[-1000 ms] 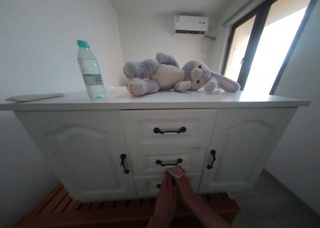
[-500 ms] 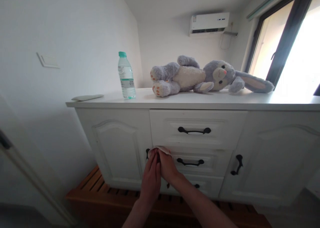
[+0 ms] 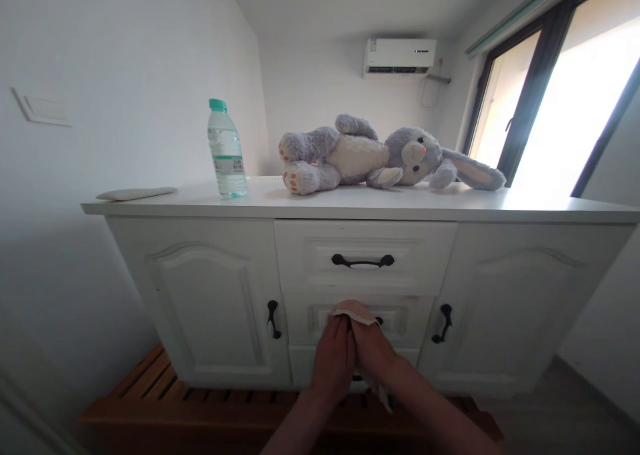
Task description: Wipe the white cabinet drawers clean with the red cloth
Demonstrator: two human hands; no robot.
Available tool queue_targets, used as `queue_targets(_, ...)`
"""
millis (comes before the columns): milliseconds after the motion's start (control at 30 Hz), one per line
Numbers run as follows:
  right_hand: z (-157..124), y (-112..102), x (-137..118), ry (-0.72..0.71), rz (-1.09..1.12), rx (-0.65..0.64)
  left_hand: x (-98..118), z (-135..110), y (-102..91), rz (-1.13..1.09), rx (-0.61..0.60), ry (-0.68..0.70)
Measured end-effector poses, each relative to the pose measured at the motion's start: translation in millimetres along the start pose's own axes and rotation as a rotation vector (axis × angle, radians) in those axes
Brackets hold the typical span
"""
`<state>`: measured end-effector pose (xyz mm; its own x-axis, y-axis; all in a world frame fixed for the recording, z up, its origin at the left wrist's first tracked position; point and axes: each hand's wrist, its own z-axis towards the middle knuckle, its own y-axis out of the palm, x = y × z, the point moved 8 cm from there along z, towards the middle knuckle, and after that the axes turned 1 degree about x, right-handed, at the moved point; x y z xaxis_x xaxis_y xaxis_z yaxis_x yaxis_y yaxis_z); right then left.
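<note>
Middle drawer handle point(image 3: 379, 320) mostly hidden behind cloth point(image 3: 356, 314) and fingers point(image 3: 345, 327)

White cabinet point(image 3: 210, 295) bears a water bottle point(image 3: 227, 150) at left and a plush rabbit point(image 3: 380, 156) lying centre. Left hand point(image 3: 334, 360) and right hand point(image 3: 373, 350) press a cloth point(image 3: 356, 315) against the middle drawer point(image 3: 310, 318).

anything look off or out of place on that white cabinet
The grey and cream plush rabbit lies flopped on its side on the white cabinet's top. The clear water bottle with the green cap stands upright; nothing looks spilled or damaged.
</note>
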<state>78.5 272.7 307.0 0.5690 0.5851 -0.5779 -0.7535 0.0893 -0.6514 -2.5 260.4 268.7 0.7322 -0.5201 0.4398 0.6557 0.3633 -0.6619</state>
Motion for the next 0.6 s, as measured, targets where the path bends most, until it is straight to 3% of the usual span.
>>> queue_targets(167, -45.7, -64.0, 78.5, 0.239, 0.062, 0.114, 90.6, 28.5, 60.6, 0.052, -0.198, 0.268)
queue_targets(267, -62.5, -81.6, 99.5, 0.194, 0.019, 0.134, 111.4, 28.5, 91.0, 0.095, -0.228, 0.315)
queue_targets(367, -73.0, -69.9, 114.5, 0.215, -0.007, 0.132, 101.6, 13.0, 107.1, 0.083, -0.212, 0.310)
queue_targets(533, -94.5, -16.6, 142.4, 0.444, 0.234, 0.161, 59.2, -26.2, 128.5, 0.014, -0.305, 0.205)
queue_targets(600, -95.2, 3.4, 141.4, 0.461, 0.263, 0.171, 41.1, -36.4, 126.5, 0.026, -0.306, 0.149)
